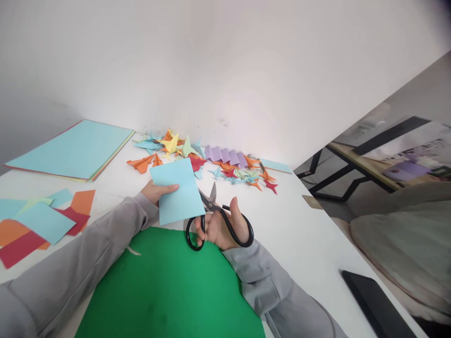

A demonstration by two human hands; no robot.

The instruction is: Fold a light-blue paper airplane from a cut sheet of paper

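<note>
My left hand grips a light blue sheet of paper by its left side, thumb flat on the front and the other fingers hidden behind it. In my right hand is a pair of scissors with black loop handles, thumb and fingers through the loops. Its blades stand apart, pointing up and to the left. One blade lies close to the sheet's right edge; whether it touches the paper I cannot tell. Below both hands lies a green mat on the white table.
Folded paper pieces in many colours lie along the wall, with a purple pleated strip among them. A stack of large coloured sheets sits back left, cut paper pieces nearer. A black flat device rests at the right edge.
</note>
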